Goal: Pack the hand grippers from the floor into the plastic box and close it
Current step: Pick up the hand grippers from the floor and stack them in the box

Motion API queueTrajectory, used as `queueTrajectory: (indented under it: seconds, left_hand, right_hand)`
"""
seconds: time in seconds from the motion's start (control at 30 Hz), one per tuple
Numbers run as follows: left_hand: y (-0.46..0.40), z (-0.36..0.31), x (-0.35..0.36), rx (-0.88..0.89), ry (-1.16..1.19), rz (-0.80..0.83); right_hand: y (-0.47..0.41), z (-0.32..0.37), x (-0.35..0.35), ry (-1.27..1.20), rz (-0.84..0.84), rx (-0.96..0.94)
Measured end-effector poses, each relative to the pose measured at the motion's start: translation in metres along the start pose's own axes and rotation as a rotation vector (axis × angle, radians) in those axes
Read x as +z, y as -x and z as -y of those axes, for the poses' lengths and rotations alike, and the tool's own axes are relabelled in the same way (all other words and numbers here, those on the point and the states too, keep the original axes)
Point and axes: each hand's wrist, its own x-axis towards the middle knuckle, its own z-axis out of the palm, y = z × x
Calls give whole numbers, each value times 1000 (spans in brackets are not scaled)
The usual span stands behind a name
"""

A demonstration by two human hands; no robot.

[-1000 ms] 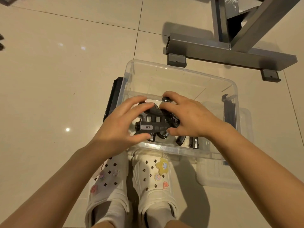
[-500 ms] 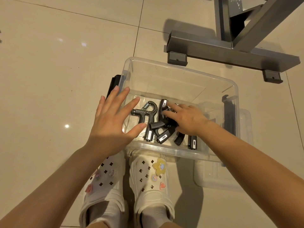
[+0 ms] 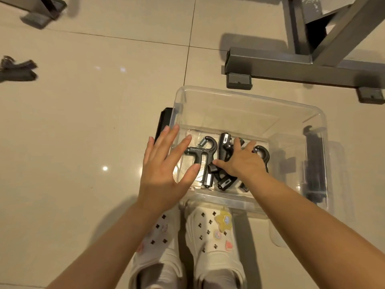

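My white clogs [image 3: 187,236] stand on the tiled floor [image 3: 83,142], toes against the near wall of the clear box [image 3: 250,97]. Just beyond them my left hand [image 3: 164,170] hovers over the box's left rim, fingers straight and spread, its grip released and holding nothing. To its right my right hand [image 3: 243,161] is down inside the box, palm down with fingers straight, resting on the pile of black hand grippers [image 3: 220,163]; that grip is also released, the fingers laid on the grippers rather than curled round them. One gripper [image 3: 201,152] lies clear between my two hands, its spring and hooked top showing; the others overlap under and around my right hand, on the box's floor near its front wall. A black latch [image 3: 163,122] hangs at the box's outer left side, just beyond my left fingertips, and another [image 3: 314,163] at the right wall. A clear lid [image 3: 341,184] lies under the box, showing out past its right side. Farther off, beyond the box, stands a grey metal frame [image 3: 302,63] on rubber feet. Far to the left of my left hand, one more gripper [image 3: 17,68] lies on the floor, blurred, with another frame foot [image 3: 41,11] beyond it.
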Motion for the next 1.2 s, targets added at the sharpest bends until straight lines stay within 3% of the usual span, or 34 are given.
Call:
queueTrajectory:
  seconds: [0.47, 0.77, 0.87, 1.2]
  left_hand:
    - [0, 1, 1, 21, -40, -5]
    - [-5, 4, 2, -3, -40, 13]
    - [-4, 4, 3, 11, -46, 10]
    - [-5, 4, 2, 14, -59, 14]
  right_hand:
    - [18, 7, -5, -70, 69, -9]
    - [3, -17, -23, 189, 109, -285]
    - [-3, -38, -18, 149, 64, -378]
    - [0, -23, -3, -67, -65, -239]
